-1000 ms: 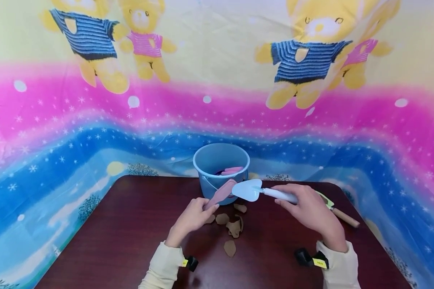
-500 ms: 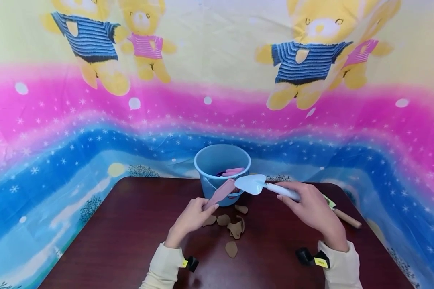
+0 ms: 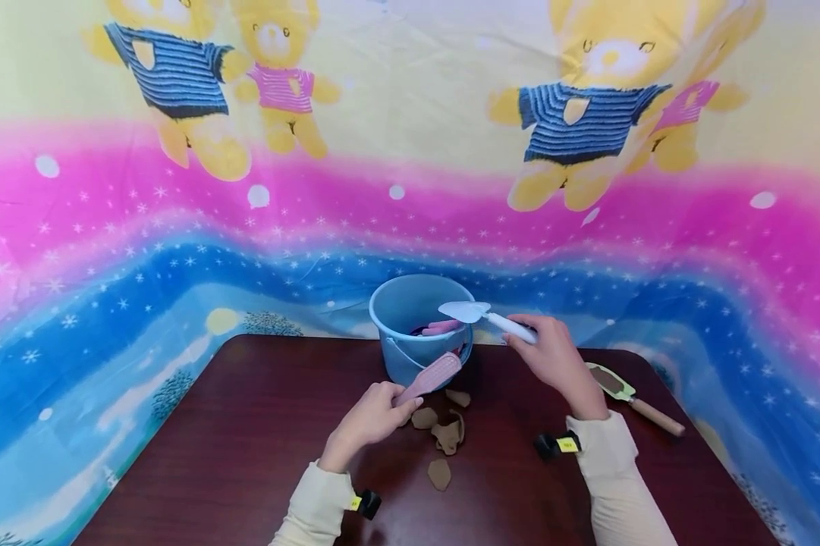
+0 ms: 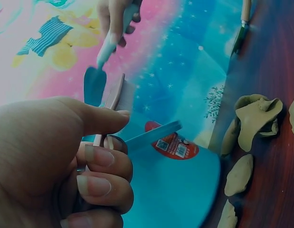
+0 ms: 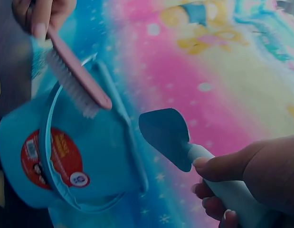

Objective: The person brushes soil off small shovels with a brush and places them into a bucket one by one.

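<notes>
My left hand (image 3: 370,415) grips the handle of a pink brush (image 3: 440,373), held in front of the blue bucket (image 3: 394,370). White bristles on the brush (image 5: 73,88) show in the right wrist view. My right hand (image 3: 558,365) holds a pale blue hand trowel (image 3: 466,311) by its whitish handle. In the head view, the trowel's blade overlaps the bucket's right rim; the right wrist view shows the blade (image 5: 166,137) apart from the bucket and the brush. Inside the bucket lie pink-handled things (image 3: 441,327), partly hidden by the wall.
Several brown clay-like pieces (image 3: 447,437) lie on the dark wooden table (image 3: 198,455) before the bucket. A green trowel with a wooden handle (image 3: 657,416) rests at the table's right, brown stuff on its blade. A printed bear cloth (image 3: 396,235) hangs behind.
My right hand has lifted the trowel up, away from the brush, and moved it towards the bucket's rim. The brush has turned and dropped slightly in my left hand.
</notes>
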A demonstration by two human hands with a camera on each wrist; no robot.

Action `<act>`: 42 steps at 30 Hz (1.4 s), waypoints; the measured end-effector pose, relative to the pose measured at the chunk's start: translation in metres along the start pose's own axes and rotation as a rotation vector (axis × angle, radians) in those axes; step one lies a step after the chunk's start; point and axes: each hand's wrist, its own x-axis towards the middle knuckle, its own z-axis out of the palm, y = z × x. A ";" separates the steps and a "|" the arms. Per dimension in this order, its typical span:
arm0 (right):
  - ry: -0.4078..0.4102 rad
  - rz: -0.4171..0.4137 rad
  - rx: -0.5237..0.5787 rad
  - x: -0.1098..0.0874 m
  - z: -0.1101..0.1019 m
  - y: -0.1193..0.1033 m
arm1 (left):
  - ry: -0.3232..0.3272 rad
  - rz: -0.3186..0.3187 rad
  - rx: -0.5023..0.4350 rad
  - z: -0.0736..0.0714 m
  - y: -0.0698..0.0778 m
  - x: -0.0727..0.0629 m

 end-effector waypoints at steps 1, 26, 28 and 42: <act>-0.004 -0.002 -0.001 0.006 0.002 0.001 | 0.002 0.003 0.010 0.000 0.000 -0.001; -0.258 -0.103 -0.226 0.120 0.055 -0.008 | -0.022 -0.012 0.035 -0.005 0.002 -0.003; -0.279 -0.113 -0.240 0.124 0.061 -0.006 | -0.029 -0.014 0.046 -0.006 0.001 -0.004; -0.383 -0.095 -0.236 0.137 0.086 -0.011 | -0.030 -0.014 0.065 -0.007 -0.005 -0.003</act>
